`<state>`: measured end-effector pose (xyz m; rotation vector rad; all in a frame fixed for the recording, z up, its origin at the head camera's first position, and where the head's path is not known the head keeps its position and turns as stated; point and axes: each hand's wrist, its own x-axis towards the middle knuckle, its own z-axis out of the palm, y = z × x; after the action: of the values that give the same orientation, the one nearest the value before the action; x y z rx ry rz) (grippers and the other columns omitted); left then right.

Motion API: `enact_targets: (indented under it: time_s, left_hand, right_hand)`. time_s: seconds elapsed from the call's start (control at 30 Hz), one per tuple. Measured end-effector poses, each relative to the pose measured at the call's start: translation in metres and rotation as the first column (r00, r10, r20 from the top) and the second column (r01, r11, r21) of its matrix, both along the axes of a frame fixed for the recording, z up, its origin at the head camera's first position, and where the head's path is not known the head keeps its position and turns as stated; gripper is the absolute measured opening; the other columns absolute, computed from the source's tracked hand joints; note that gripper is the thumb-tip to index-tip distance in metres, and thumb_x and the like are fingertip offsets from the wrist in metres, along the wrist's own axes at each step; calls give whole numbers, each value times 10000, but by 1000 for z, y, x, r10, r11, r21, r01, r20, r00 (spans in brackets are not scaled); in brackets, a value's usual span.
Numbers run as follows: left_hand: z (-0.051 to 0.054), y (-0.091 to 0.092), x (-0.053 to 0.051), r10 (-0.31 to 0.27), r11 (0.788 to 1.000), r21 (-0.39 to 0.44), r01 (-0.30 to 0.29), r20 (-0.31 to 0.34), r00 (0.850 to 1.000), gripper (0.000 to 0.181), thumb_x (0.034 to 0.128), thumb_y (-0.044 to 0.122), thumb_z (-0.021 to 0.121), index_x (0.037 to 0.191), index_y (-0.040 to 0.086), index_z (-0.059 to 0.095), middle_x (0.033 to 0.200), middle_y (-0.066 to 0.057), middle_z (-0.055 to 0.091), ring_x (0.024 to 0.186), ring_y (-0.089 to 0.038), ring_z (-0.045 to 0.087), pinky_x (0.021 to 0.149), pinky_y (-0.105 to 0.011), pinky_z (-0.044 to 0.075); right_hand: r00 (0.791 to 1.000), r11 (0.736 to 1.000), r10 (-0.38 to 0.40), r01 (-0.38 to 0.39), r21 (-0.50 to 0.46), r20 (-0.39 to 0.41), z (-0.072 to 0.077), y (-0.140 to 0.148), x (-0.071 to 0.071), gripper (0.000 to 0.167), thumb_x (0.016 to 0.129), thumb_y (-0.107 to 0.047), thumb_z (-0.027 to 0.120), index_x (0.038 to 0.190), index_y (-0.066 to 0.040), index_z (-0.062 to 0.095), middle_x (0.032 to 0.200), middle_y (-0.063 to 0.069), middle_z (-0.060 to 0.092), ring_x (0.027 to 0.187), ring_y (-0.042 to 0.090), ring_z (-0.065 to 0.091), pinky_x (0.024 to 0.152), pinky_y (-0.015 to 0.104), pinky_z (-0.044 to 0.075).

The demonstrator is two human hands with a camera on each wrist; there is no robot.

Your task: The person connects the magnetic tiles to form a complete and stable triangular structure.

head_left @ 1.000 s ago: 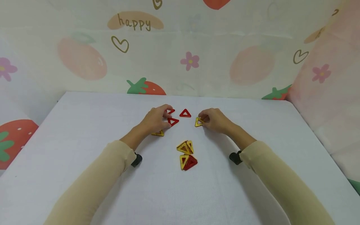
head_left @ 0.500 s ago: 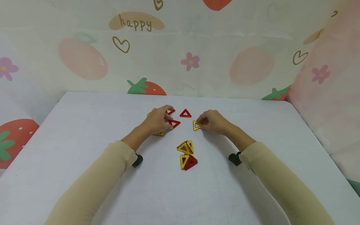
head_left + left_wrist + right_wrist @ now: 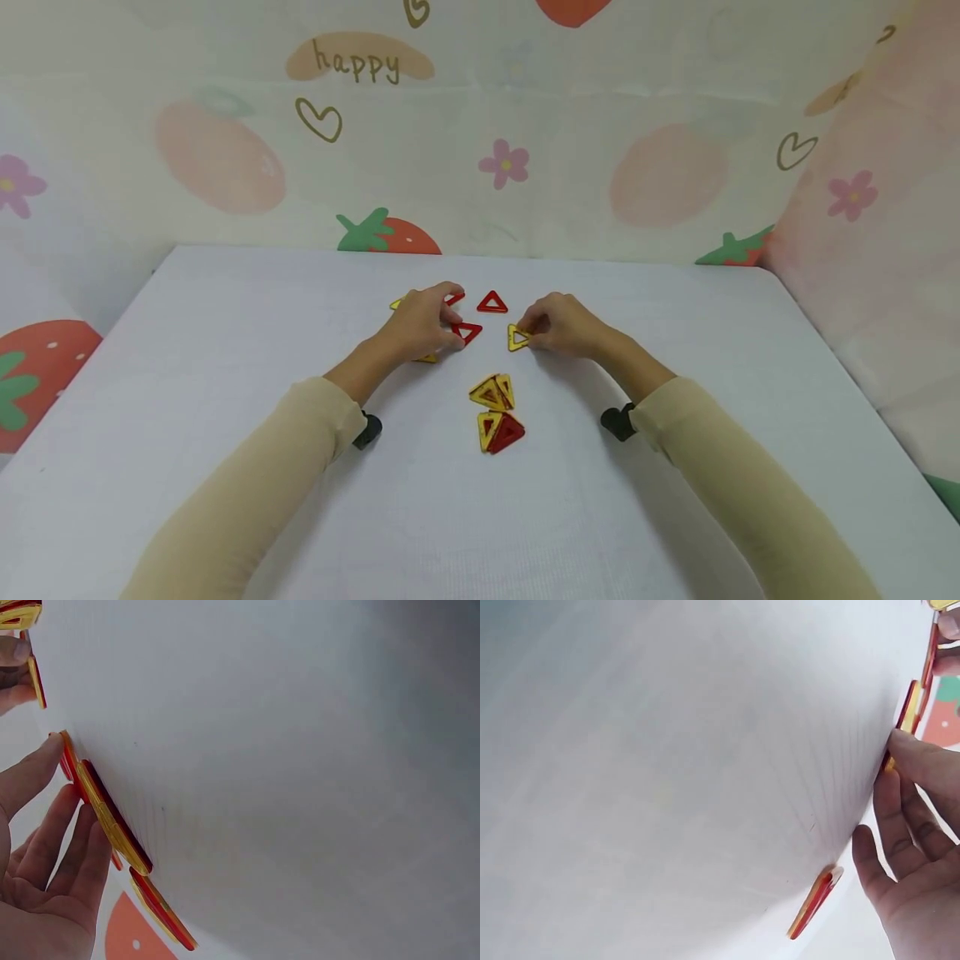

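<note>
In the head view my left hand [image 3: 420, 321] pinches a red triangle tile [image 3: 473, 335] with an open middle, lying at its fingertips. My right hand [image 3: 566, 327] holds a yellow triangle tile [image 3: 512, 337] between thumb and fingers, a short gap to the right of the red one. Behind them lies another red triangle tile [image 3: 492, 310]. One more red tile [image 3: 455, 297] shows at the left index finger. Yellow tiles [image 3: 427, 358] peek out from beneath the left hand, mostly hidden. In the right wrist view, a separate tile [image 3: 814, 904] lies near the right hand's fingers.
Closer to the body, a small cluster of yellow tiles [image 3: 491, 393] touches a yellow and red pair [image 3: 508, 433]. The white table [image 3: 675, 517] ends at a back edge against a printed curtain [image 3: 570, 100].
My right hand has moved left and slightly nearer, bringing the yellow triangle tile toward the red one and turning it. My left hand has shifted its red tile slightly right and nearer.
</note>
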<state>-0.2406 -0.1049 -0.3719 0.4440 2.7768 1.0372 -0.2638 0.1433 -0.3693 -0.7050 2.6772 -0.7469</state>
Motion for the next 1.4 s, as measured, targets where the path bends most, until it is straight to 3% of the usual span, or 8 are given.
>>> enact_targets:
  time_s: [0.43, 0.7, 1.4]
  left_hand:
    - [-1, 6, 1, -17, 1000, -21, 16, -30, 999, 696, 817, 144, 828, 1415, 62, 483, 1059, -79, 732, 1071, -237, 635, 1013, -417, 466]
    - [-4, 5, 1, -47, 999, -4, 47, -26, 999, 606, 852, 111, 781, 1393, 74, 509, 1061, -74, 723, 1026, -234, 632, 948, -405, 495]
    - [-4, 15, -1, -56, 998, -17, 56, -19, 998, 542, 884, 46, 728, 1384, 61, 519, 1003, -68, 718, 906, -220, 628, 894, -346, 531]
  right_hand:
    - [998, 999, -35, 37, -28, 54, -2, -7, 2, 213, 871, -41, 751, 1084, -40, 745, 1063, 73, 693, 921, 207, 600, 841, 312, 526]
    - [994, 998, -43, 48, -49, 96, -2, -9, 1, 211, 865, -37, 756, 1075, -49, 741, 1017, 63, 692, 892, 210, 590, 823, 292, 525]
    - [993, 998, -43, 47, -43, 106, 0, -12, 2, 223, 880, -36, 733, 1103, -41, 733, 983, 68, 684, 890, 212, 574, 816, 285, 509]
